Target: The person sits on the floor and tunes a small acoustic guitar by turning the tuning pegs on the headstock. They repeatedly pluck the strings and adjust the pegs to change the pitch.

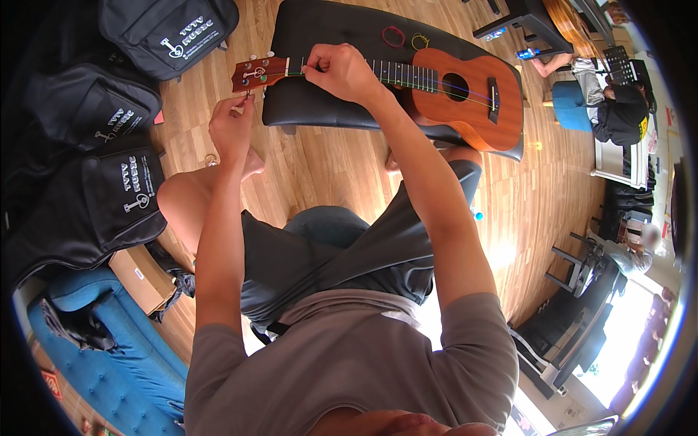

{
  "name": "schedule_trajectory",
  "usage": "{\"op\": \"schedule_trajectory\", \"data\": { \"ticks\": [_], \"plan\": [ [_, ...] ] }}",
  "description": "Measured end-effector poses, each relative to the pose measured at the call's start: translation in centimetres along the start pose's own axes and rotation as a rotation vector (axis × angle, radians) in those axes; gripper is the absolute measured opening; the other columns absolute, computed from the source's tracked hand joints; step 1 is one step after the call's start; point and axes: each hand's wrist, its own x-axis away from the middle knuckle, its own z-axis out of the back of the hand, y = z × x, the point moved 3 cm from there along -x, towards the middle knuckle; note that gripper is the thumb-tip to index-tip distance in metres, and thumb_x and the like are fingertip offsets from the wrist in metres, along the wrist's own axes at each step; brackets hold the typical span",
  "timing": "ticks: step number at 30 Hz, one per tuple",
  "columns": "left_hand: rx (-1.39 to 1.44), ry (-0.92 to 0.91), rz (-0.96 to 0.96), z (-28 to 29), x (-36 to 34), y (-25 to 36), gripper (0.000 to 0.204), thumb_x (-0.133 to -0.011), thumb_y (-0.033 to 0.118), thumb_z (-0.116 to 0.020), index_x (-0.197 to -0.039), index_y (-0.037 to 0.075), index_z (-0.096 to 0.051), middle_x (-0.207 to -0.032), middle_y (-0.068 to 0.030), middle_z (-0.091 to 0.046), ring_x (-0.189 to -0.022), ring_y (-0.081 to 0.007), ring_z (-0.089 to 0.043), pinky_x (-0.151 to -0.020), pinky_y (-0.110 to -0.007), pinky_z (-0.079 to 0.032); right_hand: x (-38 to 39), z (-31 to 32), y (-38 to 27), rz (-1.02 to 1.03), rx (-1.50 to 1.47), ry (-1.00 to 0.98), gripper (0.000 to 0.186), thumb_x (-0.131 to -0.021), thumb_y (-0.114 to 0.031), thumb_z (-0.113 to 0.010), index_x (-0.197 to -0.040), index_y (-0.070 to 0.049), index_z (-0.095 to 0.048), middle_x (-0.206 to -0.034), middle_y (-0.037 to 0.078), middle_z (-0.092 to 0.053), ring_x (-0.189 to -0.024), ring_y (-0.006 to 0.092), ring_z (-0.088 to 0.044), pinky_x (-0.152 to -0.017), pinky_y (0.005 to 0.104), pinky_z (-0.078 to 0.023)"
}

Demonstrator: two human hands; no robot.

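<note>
A brown wooden ukulele (472,109) lies on its back across a black padded bench (320,25), headstock to the left and body to the right. Thumb and fingers of my left hand (231,129) pinch a tuning peg (249,95) on the near side of the headstock (254,73). Over the upper neck, just right of the nut, my right hand (340,71) is closed, its fingertips pinching a string. Coloured strings run along the fretboard (403,75) and past the sound hole. My right hand hides part of the neck.
A pink coil (393,36) and a yellow coil (420,41) lie on the bench's far side. Black instrument bags (171,36) stand at left, above a cardboard box (142,280) and a blue sofa (123,334). At right, people sit near a blue stool (571,105) and black furniture.
</note>
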Motion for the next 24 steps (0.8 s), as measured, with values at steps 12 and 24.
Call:
{"op": "schedule_trajectory", "data": {
  "ticks": [12, 24],
  "plan": [
    [0.072, 0.024, -0.145, -0.1, 0.4, 0.5, 0.019, -0.089, 0.020, -0.081, -0.104, 0.011, -0.074, -0.098, -0.0025, -0.071, -0.070, -0.0149, -0.066, -0.064, -0.031, -0.052, 0.1, -0.3, 0.5, 0.111, -0.005, 0.054, 0.017, -0.087, -0.014, -0.076, -0.081, -0.003, -0.065, -0.066, 0.011, -0.065, -0.053, 0.0238, -0.060, -0.056, 0.0357, -0.048],
    [-0.011, 0.068, -0.090, -0.1, 0.6, 0.9, 0.010, -0.089, 0.017, -0.080, -0.096, 0.012, -0.076, -0.097, -0.0036, -0.075, -0.073, -0.0218, -0.072, -0.066, -0.037, -0.055, -0.1, -0.2, -0.3, -0.058, 0.009, -0.029, 0.018, -0.086, -0.012, -0.076, -0.079, -0.002, -0.064, -0.055, 0.008, -0.052, -0.049, 0.0216, -0.048, -0.052, 0.0357, -0.041]
  ]
}}
